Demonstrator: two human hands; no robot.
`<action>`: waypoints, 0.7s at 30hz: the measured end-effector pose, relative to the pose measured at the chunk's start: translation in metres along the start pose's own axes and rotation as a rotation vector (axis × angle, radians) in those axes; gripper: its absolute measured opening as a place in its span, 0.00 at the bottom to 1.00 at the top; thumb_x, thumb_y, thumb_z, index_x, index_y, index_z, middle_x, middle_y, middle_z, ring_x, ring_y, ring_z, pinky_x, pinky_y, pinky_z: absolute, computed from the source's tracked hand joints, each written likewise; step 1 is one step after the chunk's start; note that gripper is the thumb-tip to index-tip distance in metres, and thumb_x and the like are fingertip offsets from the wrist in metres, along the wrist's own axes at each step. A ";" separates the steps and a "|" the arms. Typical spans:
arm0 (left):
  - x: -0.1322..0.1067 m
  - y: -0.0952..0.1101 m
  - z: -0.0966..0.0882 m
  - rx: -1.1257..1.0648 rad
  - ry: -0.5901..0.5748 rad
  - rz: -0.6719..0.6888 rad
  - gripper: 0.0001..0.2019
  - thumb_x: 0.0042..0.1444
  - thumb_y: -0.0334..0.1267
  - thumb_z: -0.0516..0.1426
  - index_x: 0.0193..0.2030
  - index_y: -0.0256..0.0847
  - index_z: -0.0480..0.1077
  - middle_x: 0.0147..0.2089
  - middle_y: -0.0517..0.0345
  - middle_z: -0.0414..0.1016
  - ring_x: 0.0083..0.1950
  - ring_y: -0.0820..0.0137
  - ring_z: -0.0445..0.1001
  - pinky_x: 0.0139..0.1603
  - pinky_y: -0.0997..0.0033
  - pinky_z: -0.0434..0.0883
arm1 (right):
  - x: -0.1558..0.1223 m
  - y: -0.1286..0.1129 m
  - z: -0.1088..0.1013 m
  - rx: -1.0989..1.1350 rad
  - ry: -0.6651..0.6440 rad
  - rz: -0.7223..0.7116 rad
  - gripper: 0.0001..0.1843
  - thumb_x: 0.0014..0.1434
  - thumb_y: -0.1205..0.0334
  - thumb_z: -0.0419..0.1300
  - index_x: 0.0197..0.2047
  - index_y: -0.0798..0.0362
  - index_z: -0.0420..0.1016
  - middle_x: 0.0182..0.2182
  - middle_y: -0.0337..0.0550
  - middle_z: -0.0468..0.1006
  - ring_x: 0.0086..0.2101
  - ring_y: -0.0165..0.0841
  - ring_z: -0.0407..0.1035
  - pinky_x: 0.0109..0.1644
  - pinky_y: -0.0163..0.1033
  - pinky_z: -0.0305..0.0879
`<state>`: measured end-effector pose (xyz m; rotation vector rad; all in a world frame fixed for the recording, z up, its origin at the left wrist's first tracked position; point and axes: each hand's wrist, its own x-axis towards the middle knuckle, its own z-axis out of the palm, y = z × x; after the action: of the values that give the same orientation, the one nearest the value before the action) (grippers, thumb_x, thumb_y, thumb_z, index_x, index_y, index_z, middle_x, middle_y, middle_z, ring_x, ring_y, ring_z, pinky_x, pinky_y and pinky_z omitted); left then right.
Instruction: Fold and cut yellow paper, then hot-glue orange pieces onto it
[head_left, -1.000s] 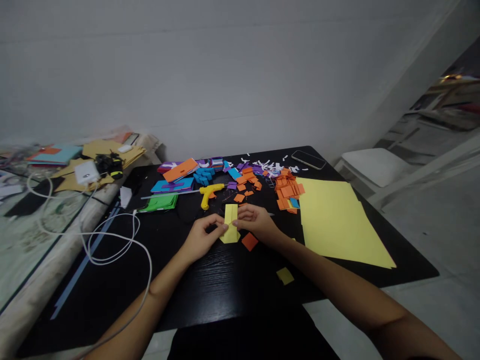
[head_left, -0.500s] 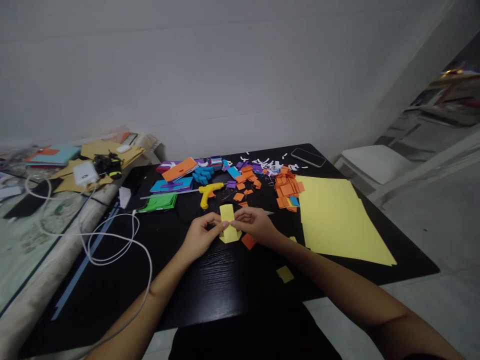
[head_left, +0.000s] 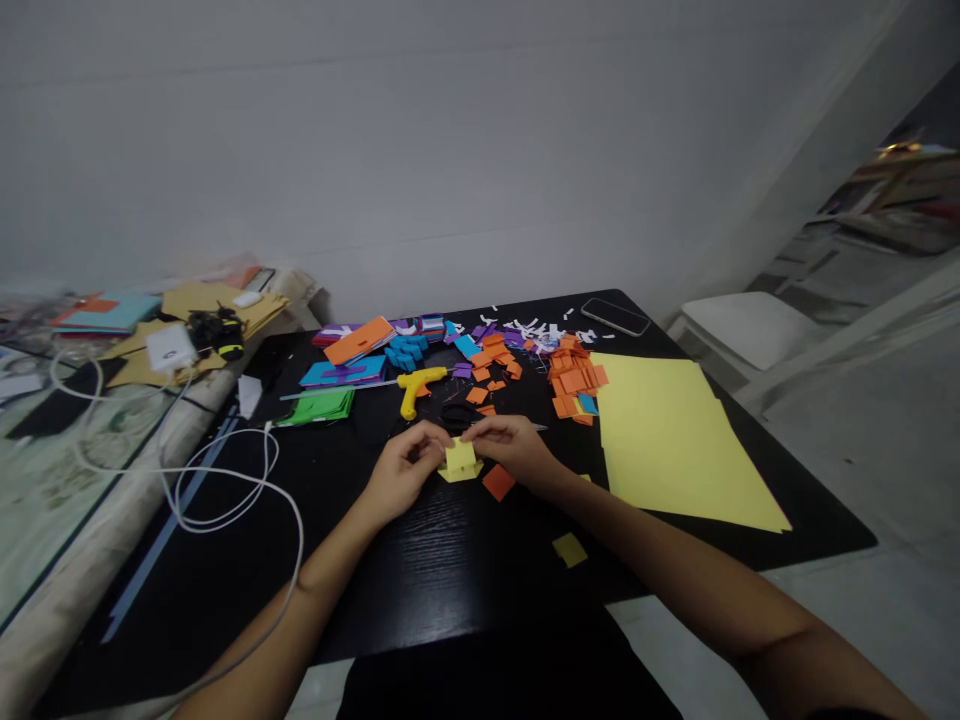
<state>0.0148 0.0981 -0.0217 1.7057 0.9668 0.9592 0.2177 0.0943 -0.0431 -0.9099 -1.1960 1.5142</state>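
Note:
A small folded piece of yellow paper point(head_left: 460, 456) is pinched between my two hands, low over the black table. My left hand point(head_left: 407, 466) grips its left side with thumb and fingers closed. On its right side, my right hand point(head_left: 510, 447) does the same. The upper part is bent over, and a flared yellow flap shows beneath. Just right of it lies an orange paper square point(head_left: 499, 482). Scissors point(head_left: 459, 414) with black handles lie behind my hands, partly covered by the right one. A yellow glue gun point(head_left: 415, 388) rests behind my left hand.
Large yellow sheets point(head_left: 675, 440) lie on the right, by a pile of orange paper pieces point(head_left: 574, 375). Folded green paper point(head_left: 322, 406) and blue paper point(head_left: 345, 372) sit back left. A white cable point(head_left: 300, 540) crosses my left forearm. A phone point(head_left: 616, 316) lies at the far corner.
The tall upper strip of the yellow paper has been folded down, so the piece now looks shorter. My fingers have moved up to its top edge, and the scissors' handles now show.

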 end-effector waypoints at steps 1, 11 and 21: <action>0.000 0.000 0.000 0.013 0.004 0.002 0.10 0.60 0.42 0.59 0.36 0.37 0.74 0.31 0.57 0.73 0.31 0.72 0.69 0.32 0.75 0.66 | -0.001 -0.002 -0.001 -0.017 -0.001 -0.001 0.11 0.48 0.58 0.71 0.35 0.55 0.83 0.29 0.41 0.82 0.31 0.33 0.76 0.41 0.40 0.74; -0.002 0.000 -0.003 0.152 -0.040 0.124 0.09 0.64 0.38 0.55 0.34 0.38 0.71 0.35 0.56 0.74 0.37 0.70 0.72 0.41 0.71 0.69 | -0.005 -0.002 0.006 -0.071 0.049 -0.107 0.14 0.49 0.57 0.73 0.36 0.54 0.77 0.33 0.41 0.80 0.35 0.32 0.76 0.46 0.40 0.74; -0.005 0.000 0.003 0.188 0.087 0.115 0.09 0.62 0.42 0.61 0.44 0.40 0.75 0.37 0.57 0.79 0.38 0.70 0.77 0.42 0.72 0.72 | -0.010 0.002 0.012 -0.154 0.091 -0.250 0.15 0.51 0.55 0.72 0.38 0.53 0.76 0.34 0.42 0.79 0.37 0.33 0.76 0.46 0.39 0.75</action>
<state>0.0160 0.0928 -0.0234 1.9067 1.0525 1.0514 0.2086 0.0820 -0.0426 -0.8834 -1.3204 1.1828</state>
